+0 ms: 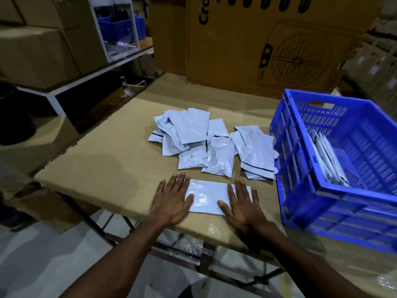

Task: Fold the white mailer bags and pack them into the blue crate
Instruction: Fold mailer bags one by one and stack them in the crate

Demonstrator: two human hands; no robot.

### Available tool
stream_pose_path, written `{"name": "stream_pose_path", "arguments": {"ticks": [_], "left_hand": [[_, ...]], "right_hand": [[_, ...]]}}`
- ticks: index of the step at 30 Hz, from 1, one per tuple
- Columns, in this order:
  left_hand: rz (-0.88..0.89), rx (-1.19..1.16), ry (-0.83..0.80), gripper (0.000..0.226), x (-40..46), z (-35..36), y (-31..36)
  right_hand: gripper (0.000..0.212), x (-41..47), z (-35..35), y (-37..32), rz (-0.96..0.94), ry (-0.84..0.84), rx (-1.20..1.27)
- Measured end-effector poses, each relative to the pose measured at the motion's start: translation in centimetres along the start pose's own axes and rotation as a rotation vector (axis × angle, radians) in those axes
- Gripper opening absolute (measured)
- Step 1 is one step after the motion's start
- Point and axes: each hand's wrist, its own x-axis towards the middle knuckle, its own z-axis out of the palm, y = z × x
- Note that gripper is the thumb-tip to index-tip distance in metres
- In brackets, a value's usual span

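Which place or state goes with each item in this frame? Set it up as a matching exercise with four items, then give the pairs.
Items:
1. single mailer bag
2. pile of mailer bags
3. blue crate
4. large cardboard box

Places or states:
A. stands upright behind the table
B. lies flat under the left hand and right hand, both with fingers straight
C. sits on the table's right side, a few bags leaning inside
D. lies loose in the middle of the table

Pairs: 1-B, 2-D, 3-C, 4-A
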Motion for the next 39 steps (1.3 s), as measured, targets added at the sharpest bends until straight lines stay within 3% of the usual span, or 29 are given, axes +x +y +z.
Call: {"name": "stream_pose_path", "arguments": {"ticks": [3, 7, 12, 18, 20, 22, 25, 27, 32, 35, 37, 39], "left_hand": [[-0.007, 0.010, 0.000, 0.087, 0.1, -0.1, 0.1], [-0.006, 0.019, -0.014, 0.092, 0.0, -0.3, 0.2], [-0.008, 0.011, -0.015, 0.090, 0.1, -0.3, 0.2], [-0.015, -0.018, -0.048, 0.067, 0.1, -0.6, 0.0], [-0.056, -0.150, -0.004, 0.067, 0.2, -0.7, -0.1], [-0.088, -0.263, 0.123, 0.078, 0.4, -0.9, 0.4], [0.073, -0.197, 0.203, 0.075, 0.6, -0.2, 2.8], [0.129, -0.100, 0.102, 0.079, 0.3, 0.3, 4.3], [0.049, 0.019, 0.019, 0.084, -0.3, 0.4, 3.8], [-0.016, 0.019, -0.016, 0.084, -0.2, 0.5, 3.3], [-0.019, 0.031, -0.039, 0.086, 0.1, 0.4, 3.2], [0.006, 0.046, -0.043, 0.087, 0.4, 0.3, 2.9]], "right_hand": [[0.092, 0.8, -1.0, -3.1, -0.095, 0.055, -0.030], [0.095, 2.4, -0.4, -6.2, -0.214, -0.040, 0.043], [0.066, 1.7, 0.6, -1.8, -0.154, 0.019, -0.061], [0.073, 0.4, -0.2, 1.6, -0.027, -0.025, -0.053], [0.076, 0.1, -0.6, 1.9, -0.016, -0.051, -0.049], [0.079, 0.2, -0.9, 1.1, -0.053, 0.025, -0.098], [0.081, 0.8, -0.9, -1.1, -0.170, 0.050, -0.083], [0.085, 1.3, -0.3, -1.6, -0.194, 0.023, -0.059], [0.080, 1.5, -0.2, 1.1, -0.111, -0.013, -0.055], [0.091, 1.1, -0.8, 1.3, -0.100, -0.062, -0.030], [0.100, 0.4, -0.4, 1.1, -0.179, -0.015, 0.004], [0.090, -0.2, 0.6, 1.2, -0.323, 0.115, 0.042]]}}
